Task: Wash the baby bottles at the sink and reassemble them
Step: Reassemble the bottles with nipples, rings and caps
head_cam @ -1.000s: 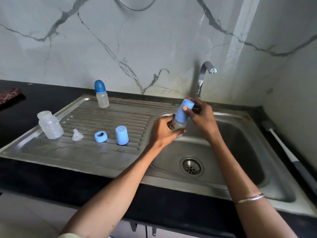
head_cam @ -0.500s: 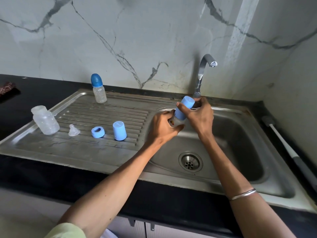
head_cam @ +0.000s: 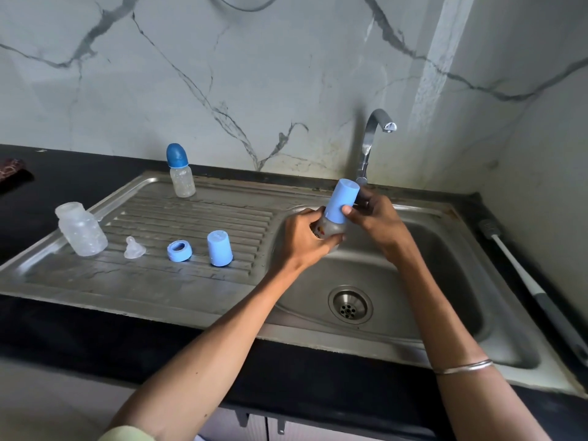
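- dark cloth on black counter, far left of both hands
- open clear bottle upright on drainboard, well left of left hand, no cap
- clear teat just right of it, then blue ring, then loose blue cap standing upright; cap is the nearest of the row to left hand
- small capped bottle upright at drainboard back edge, behind and left of left hand
- left hand curled round body of held bottle, over sink basin left rim
- right hand grips held bottle's blue cap, thumb on front; bottle tilted right, top toward tap
- drain below both hands
- bangle on right forearm
- bottle brush on counter, right of right hand
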The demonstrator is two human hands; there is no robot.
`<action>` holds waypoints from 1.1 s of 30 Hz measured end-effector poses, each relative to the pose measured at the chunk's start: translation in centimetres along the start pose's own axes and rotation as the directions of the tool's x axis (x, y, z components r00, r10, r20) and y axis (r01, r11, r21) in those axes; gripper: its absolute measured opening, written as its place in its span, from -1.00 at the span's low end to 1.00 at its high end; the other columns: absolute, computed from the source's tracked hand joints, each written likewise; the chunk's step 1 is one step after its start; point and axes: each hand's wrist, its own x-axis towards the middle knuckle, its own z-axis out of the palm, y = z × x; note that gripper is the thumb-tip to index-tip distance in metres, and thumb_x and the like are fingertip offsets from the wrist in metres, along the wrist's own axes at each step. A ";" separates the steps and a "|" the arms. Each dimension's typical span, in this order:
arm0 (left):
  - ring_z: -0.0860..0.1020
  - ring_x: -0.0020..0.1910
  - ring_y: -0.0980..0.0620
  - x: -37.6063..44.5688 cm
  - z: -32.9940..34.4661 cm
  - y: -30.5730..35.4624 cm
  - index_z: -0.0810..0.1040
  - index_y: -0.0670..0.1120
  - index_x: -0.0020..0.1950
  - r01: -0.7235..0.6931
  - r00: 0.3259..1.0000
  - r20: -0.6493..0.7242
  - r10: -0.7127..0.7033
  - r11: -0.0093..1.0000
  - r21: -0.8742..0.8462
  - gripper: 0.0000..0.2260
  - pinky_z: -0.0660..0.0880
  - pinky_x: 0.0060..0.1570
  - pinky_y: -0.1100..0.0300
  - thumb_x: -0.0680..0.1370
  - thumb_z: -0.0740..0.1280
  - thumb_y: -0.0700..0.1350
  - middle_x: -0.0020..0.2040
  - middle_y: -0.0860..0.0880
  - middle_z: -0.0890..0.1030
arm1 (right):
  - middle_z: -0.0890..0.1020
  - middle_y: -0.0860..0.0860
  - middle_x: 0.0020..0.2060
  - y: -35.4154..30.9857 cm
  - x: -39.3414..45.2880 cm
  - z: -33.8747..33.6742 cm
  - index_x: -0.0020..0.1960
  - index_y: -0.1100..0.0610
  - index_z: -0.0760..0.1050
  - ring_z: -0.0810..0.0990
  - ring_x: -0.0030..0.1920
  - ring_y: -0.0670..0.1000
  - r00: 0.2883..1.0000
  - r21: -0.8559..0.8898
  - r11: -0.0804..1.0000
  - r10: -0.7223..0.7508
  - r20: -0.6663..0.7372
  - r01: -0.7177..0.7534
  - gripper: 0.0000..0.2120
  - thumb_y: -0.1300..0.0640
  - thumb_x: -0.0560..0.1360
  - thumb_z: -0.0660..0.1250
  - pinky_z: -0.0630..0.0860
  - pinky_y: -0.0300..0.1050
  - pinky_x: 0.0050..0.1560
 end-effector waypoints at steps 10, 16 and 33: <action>0.56 -0.29 0.07 -0.1 -0.6 0.3 0.64 0.01 -0.15 0.008 0.998 -0.055 -0.006 0.999 0.040 -0.74 0.52 -0.30 0.02 0.26 0.54 0.09 -0.29 0.06 0.58 | 0.63 -0.06 -0.07 0.7 0.0 3.1 0.11 0.13 0.45 0.63 -0.05 -0.11 0.957 -0.149 0.988 -0.011 -0.291 -0.034 -0.56 -0.03 0.38 0.54 0.58 -0.12 -0.02; 0.55 -0.34 0.05 0.1 -0.6 0.6 0.66 -0.03 -0.16 0.018 0.995 -0.100 -0.020 1.000 -0.013 -0.69 0.50 -0.34 0.03 0.27 0.55 0.15 -0.31 0.01 0.59 | 0.62 -0.07 0.08 0.5 0.0 3.1 0.25 0.10 0.44 0.61 0.05 -0.12 0.974 -0.181 0.983 -0.051 -0.218 0.011 -0.38 -0.17 0.33 0.54 0.58 -0.15 0.03; 0.62 -0.24 0.08 -0.1 -0.4 0.7 0.70 0.01 -0.02 0.042 0.996 -0.082 -0.045 0.999 -0.034 -0.64 0.57 -0.28 -0.01 0.28 0.54 0.15 -0.21 0.06 0.64 | 0.65 -0.13 -0.13 0.4 -0.2 3.9 -0.02 -0.03 0.50 0.63 -0.09 -0.10 0.922 -0.165 0.984 -0.007 -0.388 -0.062 -0.47 -0.26 0.17 0.58 0.59 0.03 -0.03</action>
